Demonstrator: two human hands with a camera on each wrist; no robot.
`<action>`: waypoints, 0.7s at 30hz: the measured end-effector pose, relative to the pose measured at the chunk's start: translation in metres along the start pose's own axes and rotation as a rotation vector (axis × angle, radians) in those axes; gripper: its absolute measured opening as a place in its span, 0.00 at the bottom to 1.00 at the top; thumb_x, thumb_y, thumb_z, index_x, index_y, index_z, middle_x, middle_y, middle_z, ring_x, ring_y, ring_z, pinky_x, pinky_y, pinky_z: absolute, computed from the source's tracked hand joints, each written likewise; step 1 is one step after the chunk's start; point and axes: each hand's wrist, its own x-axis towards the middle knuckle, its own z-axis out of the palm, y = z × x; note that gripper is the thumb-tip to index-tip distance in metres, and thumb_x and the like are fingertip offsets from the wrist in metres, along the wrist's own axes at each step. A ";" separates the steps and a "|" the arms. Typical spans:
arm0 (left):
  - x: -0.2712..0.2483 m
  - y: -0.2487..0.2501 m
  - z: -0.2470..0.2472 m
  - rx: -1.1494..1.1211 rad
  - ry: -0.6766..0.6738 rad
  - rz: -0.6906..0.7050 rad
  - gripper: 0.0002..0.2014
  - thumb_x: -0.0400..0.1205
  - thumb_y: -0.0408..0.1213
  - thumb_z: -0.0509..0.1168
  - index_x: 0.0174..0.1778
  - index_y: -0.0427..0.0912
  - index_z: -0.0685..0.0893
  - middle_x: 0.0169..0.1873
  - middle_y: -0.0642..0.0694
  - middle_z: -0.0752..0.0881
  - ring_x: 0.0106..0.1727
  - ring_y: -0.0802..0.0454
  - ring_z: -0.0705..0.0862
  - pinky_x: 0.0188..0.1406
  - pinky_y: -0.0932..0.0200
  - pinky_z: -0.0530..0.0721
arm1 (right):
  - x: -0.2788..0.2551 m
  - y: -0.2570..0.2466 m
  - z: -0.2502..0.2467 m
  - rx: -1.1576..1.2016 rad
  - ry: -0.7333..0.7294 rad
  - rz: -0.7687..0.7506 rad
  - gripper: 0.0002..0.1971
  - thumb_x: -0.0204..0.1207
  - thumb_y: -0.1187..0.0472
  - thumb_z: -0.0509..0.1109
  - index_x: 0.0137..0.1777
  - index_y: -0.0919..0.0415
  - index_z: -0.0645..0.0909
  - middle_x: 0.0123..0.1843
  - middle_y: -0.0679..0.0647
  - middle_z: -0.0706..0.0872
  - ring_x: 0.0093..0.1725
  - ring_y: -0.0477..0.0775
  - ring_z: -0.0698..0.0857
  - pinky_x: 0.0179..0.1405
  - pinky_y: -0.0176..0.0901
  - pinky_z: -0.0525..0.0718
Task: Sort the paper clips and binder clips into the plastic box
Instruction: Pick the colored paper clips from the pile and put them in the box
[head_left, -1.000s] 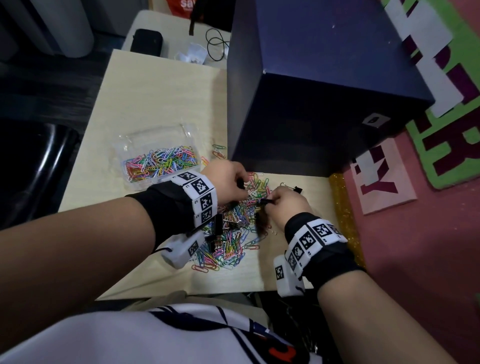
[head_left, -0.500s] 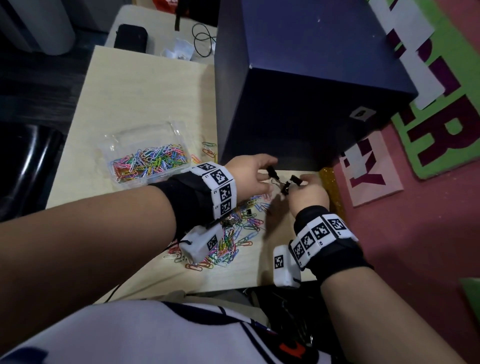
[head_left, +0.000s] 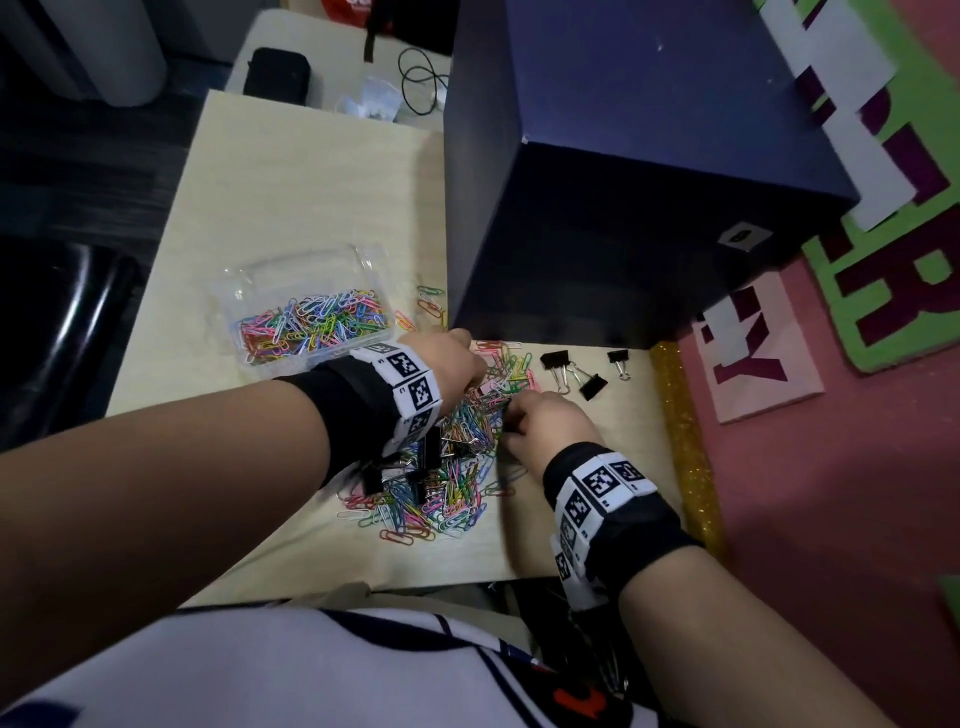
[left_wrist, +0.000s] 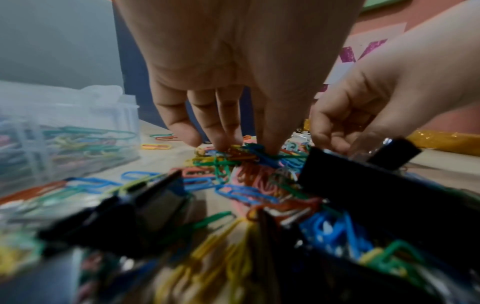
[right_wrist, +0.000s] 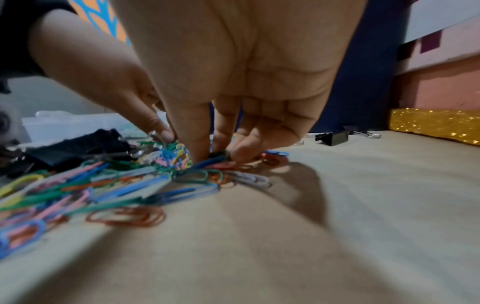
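Note:
A heap of coloured paper clips (head_left: 457, 467) lies on the wooden table (head_left: 311, 197), with several black binder clips (head_left: 415, 467) mixed in. My left hand (left_wrist: 246, 147) reaches down into the far side of the heap, its fingertips (left_wrist: 228, 142) and thumb pinching paper clips. Just right of it, my right hand (right_wrist: 218, 155) pinches clips at the heap's right edge between thumb and fingers (right_wrist: 200, 152). The clear plastic box (head_left: 363, 254), partly filled with paper clips, stands to the left. Three black binder clips (head_left: 593, 385) lie apart on the right.
A large dark blue box (head_left: 623, 182) stands right behind the heap and blocks the far side. A gold glitter strip (head_left: 685, 447) runs along the table's right edge. A few stray paper clips (head_left: 431, 301) lie between the plastic box and the blue box.
Both hands have come back from the right, near the blue box, to the heap. The binder clips they held there now lie on the table at the right.

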 end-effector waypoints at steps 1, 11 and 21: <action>0.001 -0.001 0.001 -0.002 -0.001 -0.008 0.15 0.81 0.38 0.65 0.63 0.55 0.80 0.59 0.46 0.76 0.63 0.42 0.76 0.48 0.52 0.81 | 0.000 -0.001 0.000 -0.002 0.002 -0.007 0.14 0.75 0.57 0.70 0.60 0.53 0.80 0.57 0.55 0.81 0.53 0.57 0.81 0.46 0.37 0.73; 0.007 0.006 -0.003 0.020 0.044 0.062 0.14 0.83 0.41 0.59 0.65 0.49 0.78 0.60 0.44 0.77 0.61 0.41 0.78 0.49 0.49 0.80 | 0.000 0.000 -0.007 0.108 -0.011 0.056 0.09 0.70 0.60 0.73 0.35 0.49 0.76 0.40 0.48 0.84 0.43 0.52 0.82 0.40 0.37 0.77; 0.006 0.021 -0.007 0.148 0.020 0.129 0.15 0.81 0.41 0.62 0.64 0.48 0.77 0.59 0.43 0.80 0.59 0.40 0.80 0.51 0.46 0.79 | 0.008 0.014 -0.016 0.405 0.120 0.184 0.05 0.73 0.59 0.73 0.40 0.49 0.80 0.31 0.44 0.82 0.39 0.50 0.83 0.38 0.38 0.77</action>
